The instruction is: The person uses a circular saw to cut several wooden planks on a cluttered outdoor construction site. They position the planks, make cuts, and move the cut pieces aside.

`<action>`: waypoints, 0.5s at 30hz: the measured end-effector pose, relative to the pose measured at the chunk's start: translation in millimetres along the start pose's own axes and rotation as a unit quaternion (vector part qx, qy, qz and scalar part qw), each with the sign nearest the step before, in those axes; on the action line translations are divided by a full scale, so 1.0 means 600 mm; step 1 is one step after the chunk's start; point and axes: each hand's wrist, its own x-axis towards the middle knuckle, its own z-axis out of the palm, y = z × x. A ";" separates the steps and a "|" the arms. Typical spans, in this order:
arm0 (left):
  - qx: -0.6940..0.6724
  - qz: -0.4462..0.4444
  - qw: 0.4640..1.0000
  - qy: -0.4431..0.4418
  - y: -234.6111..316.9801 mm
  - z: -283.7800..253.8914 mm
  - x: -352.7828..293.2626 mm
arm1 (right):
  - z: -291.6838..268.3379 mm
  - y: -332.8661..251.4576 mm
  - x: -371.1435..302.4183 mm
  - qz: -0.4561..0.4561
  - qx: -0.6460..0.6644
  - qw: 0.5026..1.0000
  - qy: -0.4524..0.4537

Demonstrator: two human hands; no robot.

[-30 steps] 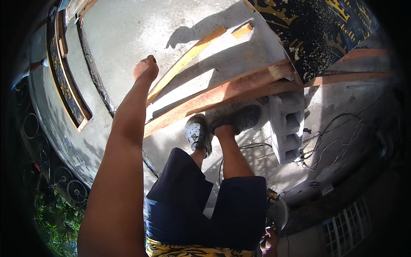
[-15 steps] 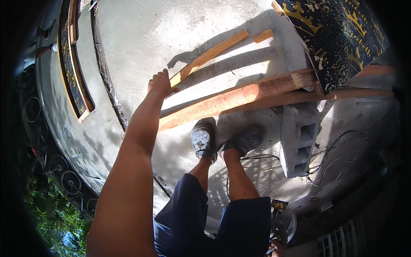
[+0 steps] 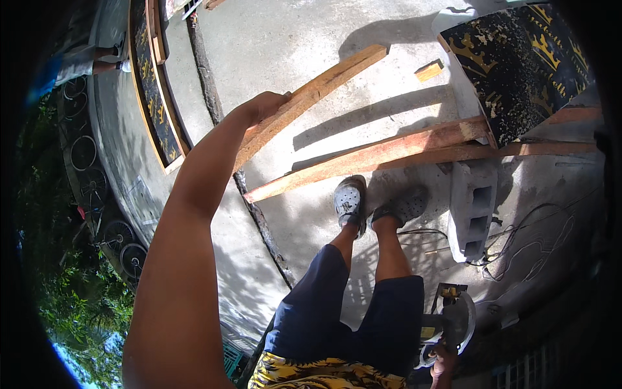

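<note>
My left hand (image 3: 265,106) is closed round a length of wooden board (image 3: 324,83), gripping it nearer its near left end. The board is held up off the concrete, slanting from lower left to upper right, and its shadow falls on the floor below. Low at the right, beside my leg, my right hand (image 3: 443,360) is wrapped round the handle of a circular saw (image 3: 461,319). A short wood offcut (image 3: 429,70) lies on the floor past the board's far end.
A long reddish timber (image 3: 382,148) reaches from near my feet to a dark, sawdust-covered panel (image 3: 518,78). A concrete block (image 3: 472,214) and a loose cable (image 3: 518,240) lie right. Framed panels (image 3: 152,97), a floor groove (image 3: 207,84) and another person's legs (image 3: 107,59) are left.
My left hand has lifted the board off the floor and brought it up and nearer. The view has shifted, and more of the saw in my right hand shows.
</note>
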 end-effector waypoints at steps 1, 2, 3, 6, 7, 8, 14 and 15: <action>0.028 -0.005 0.999 0.043 -0.031 -0.041 -0.050 | 0.058 -0.061 -0.023 -0.049 0.094 0.985 -0.137; 0.047 0.014 0.997 0.055 -0.022 -0.061 -0.068 | 0.044 -0.063 -0.047 -0.043 0.065 0.988 -0.133; -0.041 0.028 0.998 0.028 -0.020 -0.045 -0.096 | 0.044 -0.058 -0.066 -0.028 0.071 0.990 -0.116; -0.212 0.002 0.975 -0.069 -0.009 -0.046 -0.212 | 0.050 -0.060 -0.112 -0.050 0.051 0.994 -0.085; -0.214 0.000 0.975 -0.054 -0.027 -0.042 -0.236 | 0.044 -0.047 -0.115 -0.049 0.045 0.994 -0.091; -0.202 -0.025 0.978 -0.033 -0.058 -0.053 -0.269 | 0.050 -0.058 -0.116 -0.054 0.037 0.992 -0.104; -0.190 0.042 0.981 -0.021 -0.126 -0.035 -0.384 | 0.084 -0.063 -0.132 -0.100 0.046 0.986 -0.126; -0.193 0.040 0.980 -0.031 -0.133 -0.022 -0.403 | 0.085 -0.052 -0.134 -0.094 0.034 0.987 -0.125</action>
